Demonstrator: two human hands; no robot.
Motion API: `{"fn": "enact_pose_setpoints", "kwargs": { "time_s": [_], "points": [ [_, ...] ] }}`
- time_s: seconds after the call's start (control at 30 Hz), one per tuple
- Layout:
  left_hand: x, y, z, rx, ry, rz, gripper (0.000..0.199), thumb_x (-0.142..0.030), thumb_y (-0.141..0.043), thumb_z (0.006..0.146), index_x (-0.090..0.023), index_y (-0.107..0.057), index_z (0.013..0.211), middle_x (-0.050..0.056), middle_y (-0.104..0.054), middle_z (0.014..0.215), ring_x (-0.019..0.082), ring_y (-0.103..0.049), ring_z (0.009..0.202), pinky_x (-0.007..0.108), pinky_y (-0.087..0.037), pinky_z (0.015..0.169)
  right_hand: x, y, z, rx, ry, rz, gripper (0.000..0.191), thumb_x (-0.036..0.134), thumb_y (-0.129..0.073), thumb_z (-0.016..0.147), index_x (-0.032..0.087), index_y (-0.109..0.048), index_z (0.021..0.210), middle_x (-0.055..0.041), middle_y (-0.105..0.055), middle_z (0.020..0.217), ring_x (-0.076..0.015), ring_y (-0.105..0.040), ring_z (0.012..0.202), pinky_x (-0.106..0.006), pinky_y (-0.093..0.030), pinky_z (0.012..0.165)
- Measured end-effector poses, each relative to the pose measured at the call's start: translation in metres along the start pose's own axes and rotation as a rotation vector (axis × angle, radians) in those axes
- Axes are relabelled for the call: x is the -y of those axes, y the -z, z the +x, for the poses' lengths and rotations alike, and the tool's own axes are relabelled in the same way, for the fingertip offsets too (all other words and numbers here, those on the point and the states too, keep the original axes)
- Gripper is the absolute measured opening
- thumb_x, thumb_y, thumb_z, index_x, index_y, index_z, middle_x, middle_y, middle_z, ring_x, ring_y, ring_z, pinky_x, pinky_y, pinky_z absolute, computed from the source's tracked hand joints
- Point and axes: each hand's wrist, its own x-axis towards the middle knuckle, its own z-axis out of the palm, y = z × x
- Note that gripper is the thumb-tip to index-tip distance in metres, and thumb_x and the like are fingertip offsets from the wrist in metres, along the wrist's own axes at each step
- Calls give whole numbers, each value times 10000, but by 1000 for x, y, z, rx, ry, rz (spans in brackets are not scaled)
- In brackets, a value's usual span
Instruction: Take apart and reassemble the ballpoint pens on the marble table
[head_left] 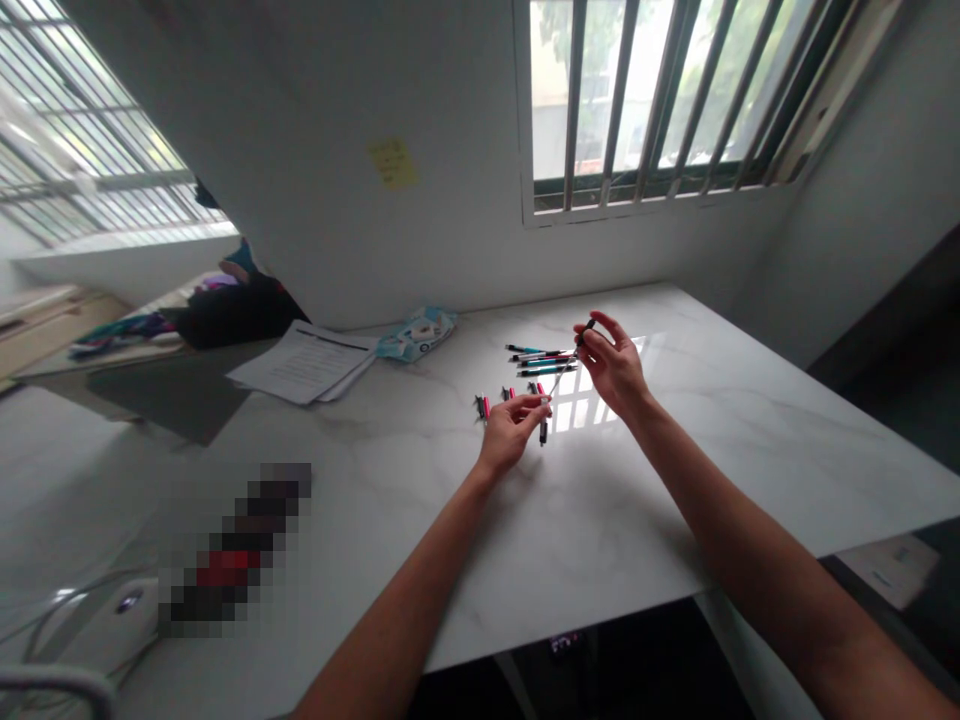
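Observation:
My left hand [514,430] pinches the lower end of a thin pale rod [561,377], which looks like a pen refill. It slants up to my right hand [611,365], whose fingers close on a black pen part [586,331] at the rod's upper end. Whether the rod sits inside the black part, I cannot tell. Just below my left fingertips, a short black pen piece [544,432] lies on the table. Behind the hands several pens [536,360] rest side by side. Small groups of black and red pen parts [481,407] lie by my left hand, partly hidden by it.
The white marbled table [600,540] meets the wall below a barred window. Printed papers [304,362] and a blue-white soft packet [418,334] lie at the back left. A blurred-out dark object [240,550] and a white device with cables [112,620] are at the front left.

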Motion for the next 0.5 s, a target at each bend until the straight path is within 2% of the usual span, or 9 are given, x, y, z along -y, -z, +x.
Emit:
{"fn": "enact_pose_setpoints", "kwargs": {
  "time_s": [0.13,0.23,0.37,0.5],
  "points": [
    [2,2,2,-13,-5,3,379,-426,-819,777,-145,-813,1032,89,-793,850,183,-716,773,267,-528,707,-17,19,10,-137,-106,-61,555,409,-919,653,231,-683,1124,-55,-776,1019,-176,-722,914,-273,-569,768],
    [5,4,4,-19,-14,2,381,-433,-819,770,-147,-811,1021,87,-792,845,183,-714,755,268,-525,687,-28,25,12,-117,-178,-100,596,449,-923,623,222,-690,1123,-61,-787,996,-175,-726,873,-276,-564,756],
    [4,4,5,-15,-28,9,370,-432,-814,775,-158,-807,1024,86,-792,861,184,-710,743,271,-523,664,-38,32,12,-32,-138,-243,571,464,-893,669,205,-709,1144,-81,-795,1006,-204,-734,930,-326,-586,827],
    [-2,2,2,-12,-23,26,343,-410,-799,782,-161,-803,1017,79,-780,837,180,-696,726,274,-521,653,-47,50,19,-53,-45,-431,509,432,-845,695,195,-746,1135,-79,-778,999,-221,-735,914,-373,-615,831]
  ]
}}
